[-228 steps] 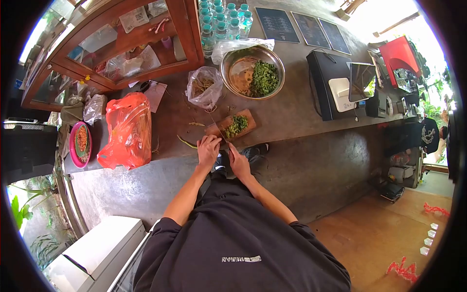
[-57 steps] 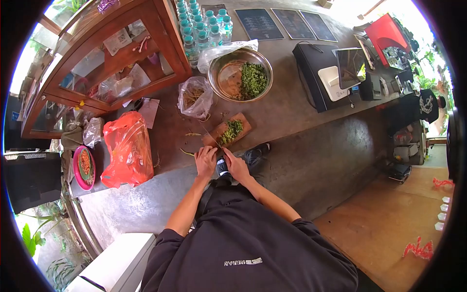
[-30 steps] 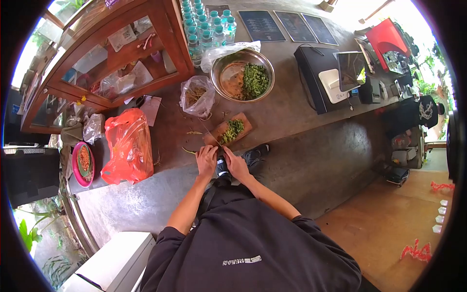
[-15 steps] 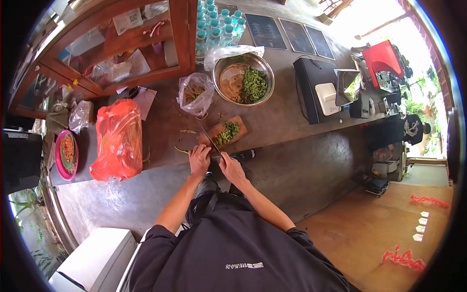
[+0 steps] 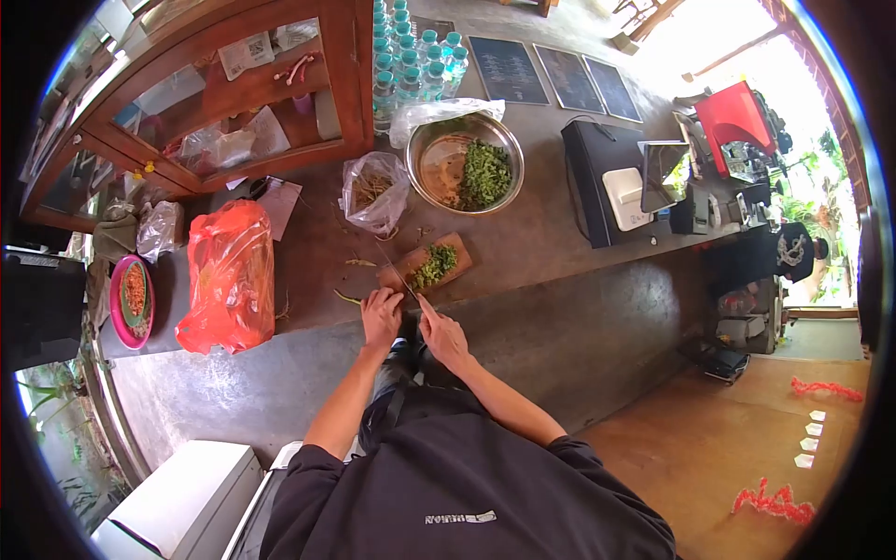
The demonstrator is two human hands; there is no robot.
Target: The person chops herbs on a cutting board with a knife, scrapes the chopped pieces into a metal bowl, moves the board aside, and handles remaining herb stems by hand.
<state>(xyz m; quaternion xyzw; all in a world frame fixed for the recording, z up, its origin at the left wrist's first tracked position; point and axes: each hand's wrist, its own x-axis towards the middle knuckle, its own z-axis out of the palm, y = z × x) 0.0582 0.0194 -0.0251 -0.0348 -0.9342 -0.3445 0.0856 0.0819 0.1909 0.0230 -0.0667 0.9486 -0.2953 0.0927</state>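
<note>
My right hand [image 5: 443,336] is closed around the handle of a knife [image 5: 402,279], whose thin blade slants up and left across the wooden cutting board [image 5: 455,272]. Just left of the blade, my left hand [image 5: 382,315] has its fingers curled down at the board's near left end. A green vegetable stalk [image 5: 347,299] sticks out leftward from under those fingers; the part beneath them is hidden. Chopped greens [image 5: 434,267] lie heaped on the board, right of the blade.
Behind the board stand a steel bowl [image 5: 519,177] of chopped greens and a clear plastic bag [image 5: 375,213] of stalks. A red plastic bag [image 5: 227,280] and pink basin [image 5: 117,313] are left. Bottles [image 5: 409,79] stand at the back; a black case [image 5: 597,210] lies right.
The knife and my right hand have shifted slightly left and down, with the blade still over the board. My left hand stays in nearly the same place. The whole view has moved slightly.
</note>
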